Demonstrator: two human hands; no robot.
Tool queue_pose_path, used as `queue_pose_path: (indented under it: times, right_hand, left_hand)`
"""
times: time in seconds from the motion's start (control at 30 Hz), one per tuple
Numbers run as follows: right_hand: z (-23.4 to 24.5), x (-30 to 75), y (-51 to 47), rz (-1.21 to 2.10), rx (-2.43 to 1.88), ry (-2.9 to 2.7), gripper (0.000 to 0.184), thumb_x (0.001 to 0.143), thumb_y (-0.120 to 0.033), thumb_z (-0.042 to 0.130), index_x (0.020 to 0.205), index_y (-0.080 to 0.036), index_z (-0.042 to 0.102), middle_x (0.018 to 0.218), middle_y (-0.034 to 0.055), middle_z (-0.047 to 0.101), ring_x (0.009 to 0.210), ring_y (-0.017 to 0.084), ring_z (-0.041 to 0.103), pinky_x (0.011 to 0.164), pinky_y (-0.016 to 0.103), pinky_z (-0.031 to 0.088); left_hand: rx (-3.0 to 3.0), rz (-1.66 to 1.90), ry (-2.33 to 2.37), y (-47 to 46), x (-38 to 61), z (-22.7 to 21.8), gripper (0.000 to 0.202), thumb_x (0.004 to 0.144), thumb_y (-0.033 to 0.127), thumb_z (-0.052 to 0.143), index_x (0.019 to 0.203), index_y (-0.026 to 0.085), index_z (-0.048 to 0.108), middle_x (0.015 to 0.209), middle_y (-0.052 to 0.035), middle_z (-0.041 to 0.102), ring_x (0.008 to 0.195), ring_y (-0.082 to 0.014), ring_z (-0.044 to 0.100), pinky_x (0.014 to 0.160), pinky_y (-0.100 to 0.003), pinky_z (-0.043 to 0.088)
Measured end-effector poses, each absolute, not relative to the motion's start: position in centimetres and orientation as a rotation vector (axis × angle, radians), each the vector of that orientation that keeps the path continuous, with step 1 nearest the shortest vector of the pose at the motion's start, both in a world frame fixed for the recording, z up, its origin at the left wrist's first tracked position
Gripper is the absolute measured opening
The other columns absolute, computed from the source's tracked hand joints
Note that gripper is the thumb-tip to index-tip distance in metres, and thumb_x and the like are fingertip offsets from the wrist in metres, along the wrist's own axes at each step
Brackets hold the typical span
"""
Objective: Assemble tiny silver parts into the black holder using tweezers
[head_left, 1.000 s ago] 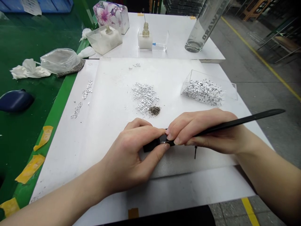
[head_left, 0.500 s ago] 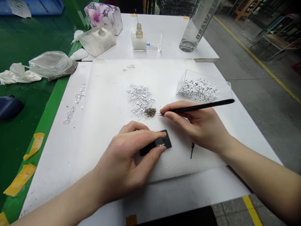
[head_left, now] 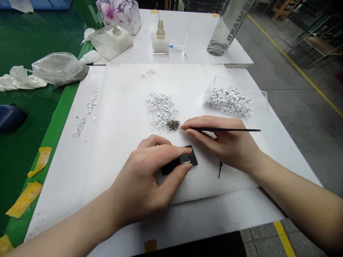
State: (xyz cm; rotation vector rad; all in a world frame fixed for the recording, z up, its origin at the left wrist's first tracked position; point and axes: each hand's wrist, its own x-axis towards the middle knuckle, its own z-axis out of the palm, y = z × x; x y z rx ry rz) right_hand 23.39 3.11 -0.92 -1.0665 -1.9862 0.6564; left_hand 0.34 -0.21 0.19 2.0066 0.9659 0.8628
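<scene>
My left hand is closed on a small black block, thumb and index finger at its sides. Under that block lies a flat black plate, partly covered by my fingers. Between the fingers of my right hand is a pair of black tweezers, lying almost level. Their thin tips reach the right edge of a pile of tiny dark metallic pieces; whether they grip one is too small to tell. Just beyond spreads a heap of small white parts. A thin dark screwdriver-like tool lies partly under my right hand.
At right, a clear box lies tilted with white parts inside. Farther back stand a small bottle in a clear tray, a clear tub, a flowered box and a tall bottle. A plastic bag lies left.
The tweezers have turned in my right hand: their rear end has dropped toward level and the tips have come closer to the dark pile. My left hand keeps its hold; the view has shifted slightly.
</scene>
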Motion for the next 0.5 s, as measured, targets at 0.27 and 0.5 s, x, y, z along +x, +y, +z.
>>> queue_pose_path:
  times: [0.27,0.5]
  right_hand:
    - [-0.9,23.5,3.0,0.769,-1.080,-1.862,0.015,0.097,-0.017,0.074,0.106,-0.025,0.083,0.106,0.0031,0.085,0.099,0.022,0.080,0.090,0.034,0.069]
    - [0.0,24.4,3.2,1.195,-0.674,-1.771,0.012,0.102,-0.021,0.070,0.107,-0.024,0.081,0.098,0.0034,0.082,0.094,0.020,0.079,0.086,0.032,0.066]
  left_hand:
    - [2.024,0.888,0.942,0.0,0.4,-0.1,0.023,0.097,0.019,0.069,0.117,0.017,0.080,0.098,-0.0039,0.081,0.096,-0.0181,0.068,0.087,-0.030,0.058]
    - [2.030,0.885,0.929,-0.1,0.3,0.0,0.020,0.097,0.017,0.068,0.113,0.019,0.080,0.098,-0.0021,0.081,0.093,-0.0171,0.067,0.086,-0.029,0.057]
